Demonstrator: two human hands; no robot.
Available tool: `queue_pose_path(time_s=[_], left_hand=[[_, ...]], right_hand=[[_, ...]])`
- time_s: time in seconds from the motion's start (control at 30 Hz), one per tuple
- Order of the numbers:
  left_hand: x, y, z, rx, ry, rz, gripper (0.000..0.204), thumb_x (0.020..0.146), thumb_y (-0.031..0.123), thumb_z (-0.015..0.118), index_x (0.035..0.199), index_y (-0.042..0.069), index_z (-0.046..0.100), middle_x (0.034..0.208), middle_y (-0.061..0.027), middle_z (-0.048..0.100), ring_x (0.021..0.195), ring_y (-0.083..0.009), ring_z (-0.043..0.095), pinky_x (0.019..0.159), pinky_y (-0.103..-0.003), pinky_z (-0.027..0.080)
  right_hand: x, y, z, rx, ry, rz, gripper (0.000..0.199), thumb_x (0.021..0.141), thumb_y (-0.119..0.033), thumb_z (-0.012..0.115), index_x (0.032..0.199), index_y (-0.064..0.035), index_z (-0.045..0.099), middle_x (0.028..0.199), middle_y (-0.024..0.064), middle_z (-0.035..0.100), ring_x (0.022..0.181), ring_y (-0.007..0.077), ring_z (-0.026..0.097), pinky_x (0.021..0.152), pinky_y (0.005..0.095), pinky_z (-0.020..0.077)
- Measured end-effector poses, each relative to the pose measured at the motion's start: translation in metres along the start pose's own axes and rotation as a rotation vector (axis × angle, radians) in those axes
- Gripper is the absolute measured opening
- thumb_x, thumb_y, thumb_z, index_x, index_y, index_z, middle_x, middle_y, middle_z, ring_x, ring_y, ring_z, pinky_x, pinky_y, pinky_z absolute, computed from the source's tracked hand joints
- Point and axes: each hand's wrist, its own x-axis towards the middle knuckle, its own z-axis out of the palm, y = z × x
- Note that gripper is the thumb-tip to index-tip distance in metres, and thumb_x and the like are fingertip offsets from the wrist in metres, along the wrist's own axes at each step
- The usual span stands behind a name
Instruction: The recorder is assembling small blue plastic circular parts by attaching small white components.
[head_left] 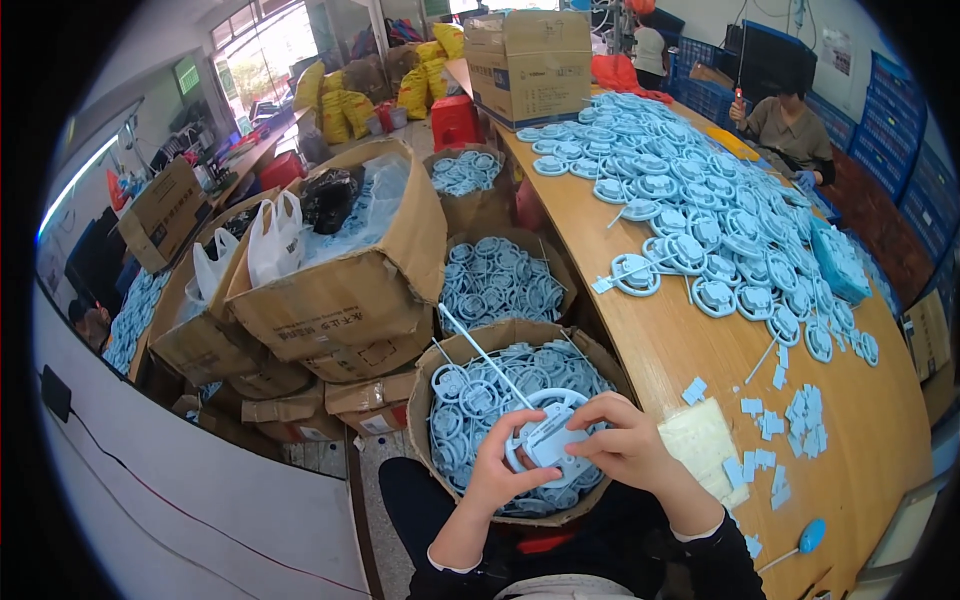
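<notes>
Both hands hold one light-blue round plastic part (548,432) with a thin stick pointing up-left, over my lap. My left hand (500,468) grips its lower-left rim, thumb against the ring. My right hand (622,445) closes on its right side, fingers curled over the top edge. Directly below and behind the part stands an open cardboard box (430,375) filled with several similar blue ring parts.
A long wooden table (660,340) runs along my right, heaped with blue round parts (690,200); small blue chips (790,415) and a pale pad (700,440) lie near me. More cardboard boxes (340,290) stand on my left. Another person (790,130) sits at the table's far end.
</notes>
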Motion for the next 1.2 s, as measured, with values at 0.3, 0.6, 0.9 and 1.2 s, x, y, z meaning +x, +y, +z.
queue_pose_path(time_s=[0.3,0.6,0.9,1.2], left_hand=[[-0.004,0.0,0.001,0.219,0.005,0.066,0.053,0.061,0.002,0.074,0.107,0.004,0.049,0.101,-0.0052,0.05,0.085,-0.0078,0.051,0.062,-0.018,0.044],[-0.008,-0.001,0.003,0.26,-0.003,0.095,0.05,0.061,0.006,0.074,0.105,0.003,0.05,0.103,-0.0093,0.052,0.092,-0.0146,0.053,0.071,-0.025,0.047],[-0.008,-0.004,-0.006,0.349,0.029,0.16,0.046,0.06,0.003,0.073,0.1,0.004,0.052,0.103,-0.0087,0.052,0.092,-0.0155,0.052,0.073,-0.026,0.045],[0.0,-0.019,0.004,-0.003,0.046,-0.102,0.047,0.059,-0.003,0.07,0.101,0.005,0.051,0.1,-0.0082,0.051,0.094,-0.017,0.051,0.072,-0.026,0.045]], right_hand=[[0.005,-0.001,-0.012,-0.058,-0.119,0.056,0.015,0.062,0.0,0.068,0.074,-0.0062,0.062,0.092,0.0075,0.055,0.088,0.0228,0.052,0.077,0.0308,0.0422],[0.002,0.003,-0.027,0.255,-0.188,0.294,0.036,0.063,-0.008,0.071,0.097,-0.0053,0.058,0.101,0.0086,0.053,0.095,0.0258,0.05,0.081,0.034,0.0403],[0.003,0.0,-0.013,-0.003,-0.104,0.228,0.043,0.063,-0.01,0.072,0.102,-0.0051,0.055,0.103,0.0105,0.05,0.094,0.0247,0.051,0.078,0.0332,0.0421],[-0.026,0.037,0.013,0.414,-0.166,0.87,0.035,0.068,-0.022,0.071,0.091,-0.0021,0.053,0.079,0.0033,0.053,0.072,0.0104,0.051,0.062,0.0226,0.0436]])
